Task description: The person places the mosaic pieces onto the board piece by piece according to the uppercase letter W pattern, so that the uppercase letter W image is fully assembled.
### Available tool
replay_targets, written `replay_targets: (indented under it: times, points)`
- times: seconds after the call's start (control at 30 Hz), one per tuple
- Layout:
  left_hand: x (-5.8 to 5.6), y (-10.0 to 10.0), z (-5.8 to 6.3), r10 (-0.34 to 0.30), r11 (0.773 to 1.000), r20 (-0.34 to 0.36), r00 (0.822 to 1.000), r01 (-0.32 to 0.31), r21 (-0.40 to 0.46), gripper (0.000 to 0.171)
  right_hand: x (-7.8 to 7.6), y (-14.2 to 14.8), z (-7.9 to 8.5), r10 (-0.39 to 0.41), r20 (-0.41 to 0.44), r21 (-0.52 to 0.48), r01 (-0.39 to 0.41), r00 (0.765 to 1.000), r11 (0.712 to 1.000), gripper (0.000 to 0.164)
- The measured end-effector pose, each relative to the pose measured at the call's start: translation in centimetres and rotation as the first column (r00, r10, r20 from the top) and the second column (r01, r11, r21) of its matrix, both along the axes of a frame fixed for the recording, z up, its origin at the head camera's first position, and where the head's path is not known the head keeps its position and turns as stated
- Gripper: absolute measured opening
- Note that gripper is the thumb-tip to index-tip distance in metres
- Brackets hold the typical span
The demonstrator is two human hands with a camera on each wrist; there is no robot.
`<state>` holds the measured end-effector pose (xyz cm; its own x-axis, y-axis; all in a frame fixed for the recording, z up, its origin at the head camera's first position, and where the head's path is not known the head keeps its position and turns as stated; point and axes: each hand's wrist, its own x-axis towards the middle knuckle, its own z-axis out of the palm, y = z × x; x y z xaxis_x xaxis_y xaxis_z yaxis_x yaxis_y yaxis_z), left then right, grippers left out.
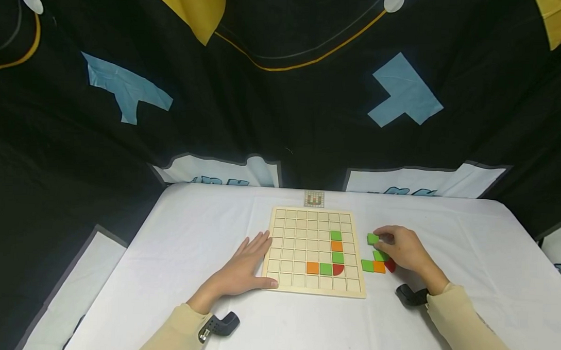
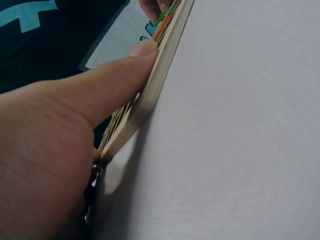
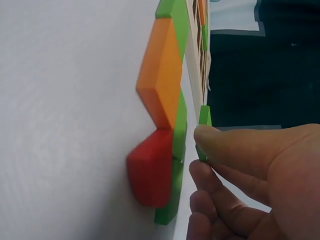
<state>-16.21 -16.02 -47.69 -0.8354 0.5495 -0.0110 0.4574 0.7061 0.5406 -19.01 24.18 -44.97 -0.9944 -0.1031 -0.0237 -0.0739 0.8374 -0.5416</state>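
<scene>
A square wooden grid board (image 1: 287, 255) lies on the white table. Spread and straight, the fingers of my left hand (image 1: 243, 266) touch its left edge, the thumb on the near left corner. To the right of the board, my right hand (image 1: 403, 249) pinches a green square tile (image 3: 204, 116) between thumb and fingers. Loose beside that hand are an orange tile (image 3: 157, 65), a red rounded tile (image 3: 150, 170) and several green tiles (image 1: 367, 265). Within the grid, green, orange and red tiles form an L: a column on the right and a near row ending at a red quarter-round piece (image 1: 338, 269).
A small printed pattern card (image 1: 314, 199) lies just beyond the board's far edge. Black wrist devices (image 1: 224, 325) sit on both forearms. Behind the table (image 1: 204, 218) hangs a black curtain (image 1: 264, 123) with blue and yellow shapes.
</scene>
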Motion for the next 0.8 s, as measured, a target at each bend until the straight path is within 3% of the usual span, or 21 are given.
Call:
replay_targets:
  times: [0.53,0.8]
  points:
    - [-0.1,0.1,0.1,-0.013,1.000,-0.013,1.000,0.013,-0.004,0.107,0.6,-0.9,0.6,0.010,-0.082,-0.034,-0.013,0.997,0.999,0.031]
    - [-0.1,0.0,0.1,-0.004,1.000,0.013,1.000,0.004,-0.027,0.110,1.2,-2.2,0.9,0.059,-0.109,-0.061,-0.066,0.992,0.996,0.029]
